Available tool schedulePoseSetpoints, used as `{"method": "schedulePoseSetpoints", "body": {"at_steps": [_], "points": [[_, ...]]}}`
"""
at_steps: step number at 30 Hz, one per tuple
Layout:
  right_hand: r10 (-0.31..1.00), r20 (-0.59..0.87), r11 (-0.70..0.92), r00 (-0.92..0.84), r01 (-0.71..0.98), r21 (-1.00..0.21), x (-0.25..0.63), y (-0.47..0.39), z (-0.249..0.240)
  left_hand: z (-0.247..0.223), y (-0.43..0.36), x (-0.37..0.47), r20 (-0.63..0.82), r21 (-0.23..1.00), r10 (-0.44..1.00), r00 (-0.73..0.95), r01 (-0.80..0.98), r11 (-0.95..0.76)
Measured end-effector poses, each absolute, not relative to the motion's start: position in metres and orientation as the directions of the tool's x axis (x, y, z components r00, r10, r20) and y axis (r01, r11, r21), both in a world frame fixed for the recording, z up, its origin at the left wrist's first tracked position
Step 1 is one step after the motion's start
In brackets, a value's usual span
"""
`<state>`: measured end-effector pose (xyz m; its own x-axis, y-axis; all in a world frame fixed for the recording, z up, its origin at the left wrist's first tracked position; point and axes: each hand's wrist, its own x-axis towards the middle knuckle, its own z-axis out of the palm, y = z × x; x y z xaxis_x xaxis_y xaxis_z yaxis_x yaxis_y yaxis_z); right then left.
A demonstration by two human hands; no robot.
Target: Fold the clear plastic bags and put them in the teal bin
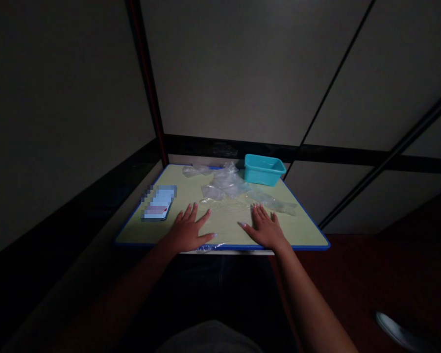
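A clear plastic bag (228,223) lies flattened on the tabletop between the two hands, thin and see-through enough that the pale yellow-green surface shows plainly beneath it; glossy wrinkles catch the light, and its near end crumples at the blue table edge. The left hand (189,231) rests palm down at its left side, open and holding nothing, the fingers fanned forward, the index set apart from the middle finger and the thumb stretched inward. The right hand (267,231) lies palm down opposite, also open with nothing gripped, its first three fingers close together, the little finger slightly apart, the thumb angled inward. How much film sits under each palm cannot be told. Both bare forearms reach in from below. Beyond the fingertips are a crumpled heap of clear bags (227,182) and a long, flattened plastic strip (274,202). A smartphone (159,202) lies left of the left hand, and a turquoise rectangular basin (263,171) stands at the table's (305,233) far right.
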<state>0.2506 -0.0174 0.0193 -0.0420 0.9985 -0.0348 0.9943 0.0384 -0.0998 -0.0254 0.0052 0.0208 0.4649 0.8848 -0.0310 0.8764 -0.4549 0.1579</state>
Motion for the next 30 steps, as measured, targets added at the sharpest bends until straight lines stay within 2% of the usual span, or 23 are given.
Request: {"method": "schedulePoseSetpoints", "body": {"at_steps": [8,14,17,23,30], "points": [[0.998,-0.027,0.058,-0.061,0.992,-0.108,0.252,-0.017,0.018,0.028,0.015,-0.018,-0.047,0.118,0.919,0.392,0.916,-0.384],[0.997,-0.024,0.063,-0.067,0.989,-0.132,0.251,-0.017,0.018,0.039,0.054,0.005,-0.011,0.164,0.852,0.524,0.841,-0.515],[0.998,-0.022,0.063,-0.066,0.988,-0.139,0.251,-0.018,0.018,0.043,0.080,0.018,-0.033,0.141,0.806,0.591,0.801,-0.581],[0.998,-0.012,0.066,-0.069,0.982,-0.179,0.251,-0.019,0.021,0.042,0.125,0.040,-0.061,0.085,0.823,0.564,0.825,-0.559],[0.996,-0.011,0.079,-0.083,0.976,-0.203,0.251,-0.019,0.022,0.030,0.158,0.066,-0.098,0.121,0.794,0.600,0.799,-0.589]]}}
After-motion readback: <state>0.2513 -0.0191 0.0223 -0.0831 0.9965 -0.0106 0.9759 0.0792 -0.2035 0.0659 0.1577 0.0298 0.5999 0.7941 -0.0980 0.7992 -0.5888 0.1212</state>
